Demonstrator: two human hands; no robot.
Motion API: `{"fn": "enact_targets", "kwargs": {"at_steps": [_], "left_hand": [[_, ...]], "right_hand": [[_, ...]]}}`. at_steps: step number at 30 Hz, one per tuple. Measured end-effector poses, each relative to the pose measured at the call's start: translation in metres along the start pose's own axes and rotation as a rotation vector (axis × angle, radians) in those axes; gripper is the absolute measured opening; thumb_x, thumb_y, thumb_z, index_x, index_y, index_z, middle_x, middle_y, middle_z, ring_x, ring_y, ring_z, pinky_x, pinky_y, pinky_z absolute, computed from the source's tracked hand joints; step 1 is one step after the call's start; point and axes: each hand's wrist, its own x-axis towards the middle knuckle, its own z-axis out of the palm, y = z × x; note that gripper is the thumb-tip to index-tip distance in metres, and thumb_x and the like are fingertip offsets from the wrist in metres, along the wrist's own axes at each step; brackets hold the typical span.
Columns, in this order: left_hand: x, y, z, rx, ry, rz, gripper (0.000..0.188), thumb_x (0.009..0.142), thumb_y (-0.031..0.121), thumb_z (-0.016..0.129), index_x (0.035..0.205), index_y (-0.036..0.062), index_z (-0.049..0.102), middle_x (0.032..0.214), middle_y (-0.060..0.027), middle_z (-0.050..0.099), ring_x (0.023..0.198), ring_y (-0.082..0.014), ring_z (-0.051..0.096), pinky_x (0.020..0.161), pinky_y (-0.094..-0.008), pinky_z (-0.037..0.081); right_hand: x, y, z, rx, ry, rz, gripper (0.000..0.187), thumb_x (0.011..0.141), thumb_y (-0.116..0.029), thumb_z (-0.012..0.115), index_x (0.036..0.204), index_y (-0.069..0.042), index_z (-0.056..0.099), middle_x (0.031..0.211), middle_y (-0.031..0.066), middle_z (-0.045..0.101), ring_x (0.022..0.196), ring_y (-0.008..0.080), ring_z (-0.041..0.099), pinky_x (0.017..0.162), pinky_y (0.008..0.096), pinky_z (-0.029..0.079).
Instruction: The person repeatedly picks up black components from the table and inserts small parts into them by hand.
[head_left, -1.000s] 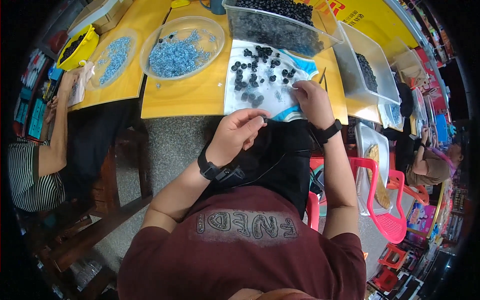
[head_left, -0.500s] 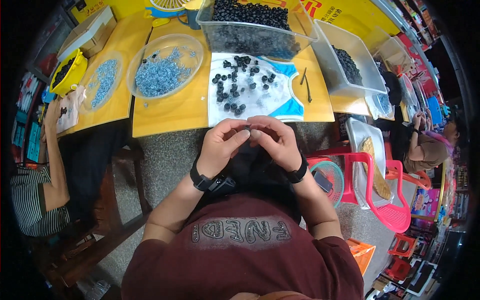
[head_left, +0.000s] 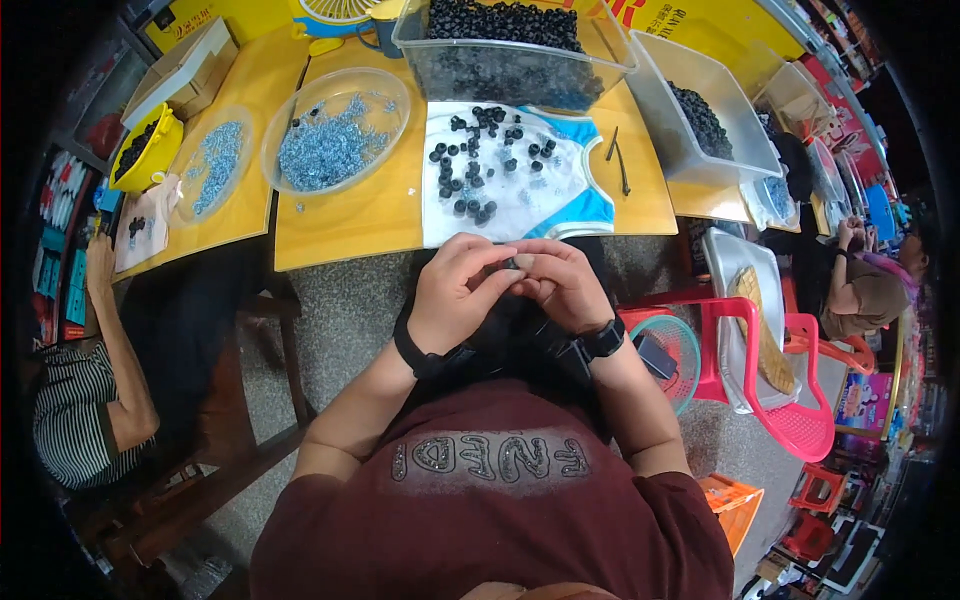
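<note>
My left hand [head_left: 458, 292] and my right hand [head_left: 562, 284] meet in front of my chest, just below the table edge. Their fingertips pinch a small black ring-shaped part [head_left: 512, 263] between them. Each wrist carries a black band. Just beyond my hands lies a white and blue cloth [head_left: 560, 190] on the yellow table [head_left: 350, 215], with several loose black ring parts [head_left: 478, 165] scattered over it. A clear round bowl [head_left: 335, 130] of small blue-grey pieces stands left of the cloth.
A clear bin [head_left: 510, 50] full of black parts stands at the back, with another clear bin [head_left: 700, 125] to its right. On the left are a yellow bowl [head_left: 145, 150] and a cardboard box [head_left: 180, 70]. A person in a striped top [head_left: 70, 420] sits left; another person [head_left: 860, 285] sits right by a red stool [head_left: 790, 400].
My right hand came back from the cloth on the table and joined my left hand in front of my chest. Both hands now pinch a small black part together.
</note>
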Motion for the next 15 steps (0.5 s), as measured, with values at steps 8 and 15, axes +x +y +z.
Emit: {"fn": "enact_targets", "kwargs": {"at_steps": [8,15], "left_hand": [[0.000,-0.006,0.002,-0.018,0.025,0.006,0.025,0.084,0.006,0.075,0.109,0.0077,0.074,0.098,-0.0055,0.064,0.078,-0.0128,0.063,0.066,-0.0233,0.050],[0.003,-0.015,-0.005,-0.260,-0.008,-0.220,0.020,0.093,0.011,0.068,0.111,0.0053,0.072,0.096,-0.0021,0.063,0.071,-0.0074,0.058,0.058,-0.0203,0.044]], "right_hand": [[-0.001,-0.002,0.004,-0.016,0.001,0.001,0.029,0.091,-0.006,0.066,0.118,0.006,0.065,0.097,0.0101,0.070,0.088,0.0163,0.069,0.082,0.0292,0.059],[0.000,-0.008,0.005,-0.129,0.105,0.090,0.022,0.092,-0.011,0.069,0.112,-0.002,0.069,0.091,0.0004,0.068,0.062,0.0030,0.049,0.053,0.0177,0.035]]}}
